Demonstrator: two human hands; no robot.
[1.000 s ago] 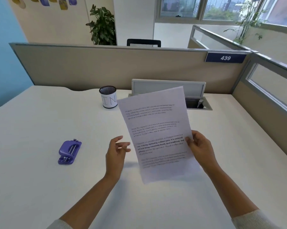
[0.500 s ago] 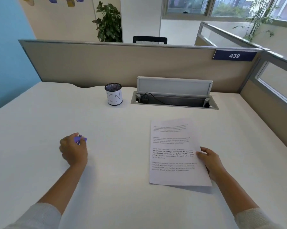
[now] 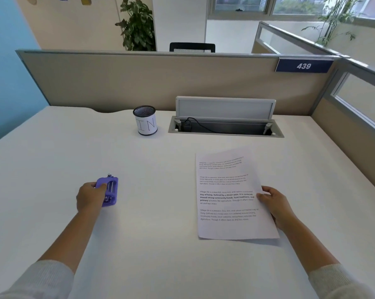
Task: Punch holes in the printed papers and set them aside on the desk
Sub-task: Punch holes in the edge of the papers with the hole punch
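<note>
A printed paper with several blocks of text lies flat on the white desk, right of centre. My right hand rests on its right edge, thumb on the sheet, pinching it. A small purple hole punch sits on the desk at the left. My left hand grips its left side, fingers wrapped around the body. Hand and paper are far apart.
A mesh pen cup labelled "IN" stands at the back centre. Beside it an open cable tray with a raised lid is sunk into the desk. Beige partition walls close the back and right side.
The paper went from held up in the air to lying flat on the desk. My left hand moved left to the hole punch and closed on it.
</note>
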